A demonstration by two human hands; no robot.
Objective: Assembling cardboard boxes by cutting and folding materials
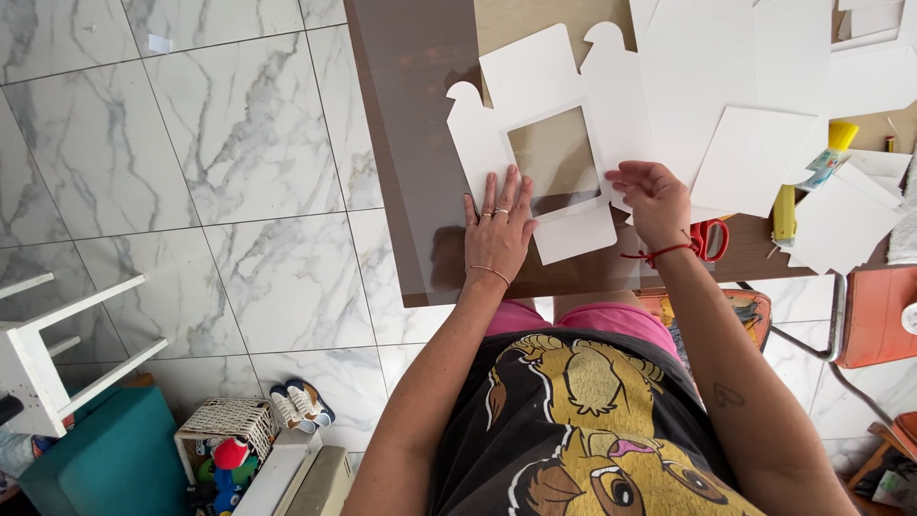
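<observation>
Head view shows me both hands on a flat white cardboard box blank (559,143) lying on the brown table (411,143). My left hand (499,229) is spread wide and pressed palm down on the blank's panel beside the square window cut-out (557,158), fingers flat and touching the card. My right hand (654,196) is curled, fingertips pinching the blank's edge on the other side of the window. Just beyond the right wrist lie red-handled scissors (709,239), partly under white card sheets (755,158). Further out from the right hand I see a yellow cutter (784,212) and a yellow-capped glue tube (829,153) among more white sheets
</observation>
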